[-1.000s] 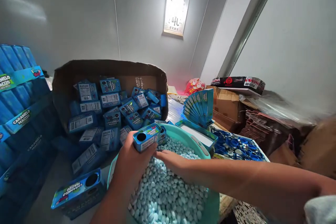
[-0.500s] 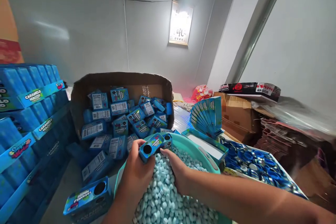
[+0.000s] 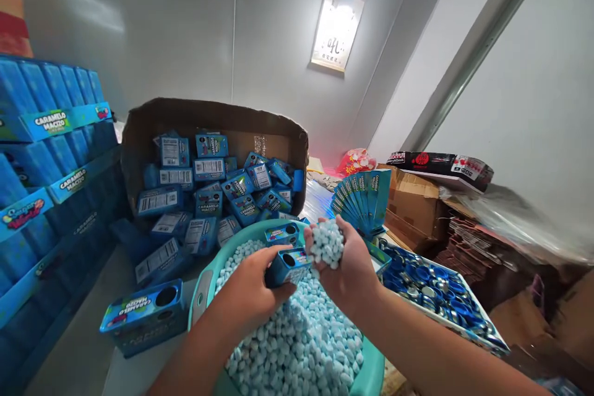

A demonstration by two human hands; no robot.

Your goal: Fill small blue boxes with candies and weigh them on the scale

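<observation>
My left hand (image 3: 257, 281) grips a blue candy box (image 3: 288, 267) with a round dark hole, tilted above a heap of pale blue candies (image 3: 297, 340). My right hand (image 3: 346, 266) is cupped palm up beside the box, holding a handful of candies (image 3: 327, 242). The heap fills a turquoise basin (image 3: 202, 288) under both hands. Behind my left hand, a second blue box (image 3: 282, 234) lies at the basin's far side. Another blue box with a round hole (image 3: 143, 317) stands on the table left of the basin.
A cardboard carton (image 3: 218, 112) on its side spills blue boxes. Stacked display trays of blue boxes (image 3: 55, 130) rise at left. At right lie a tray of blue and silver lids (image 3: 431, 284), fanned blue cards (image 3: 364, 198) and a brown carton (image 3: 411, 198).
My right hand has come up from the heap with a handful of candies. My left hand has turned its box toward it. The view has shifted slightly.
</observation>
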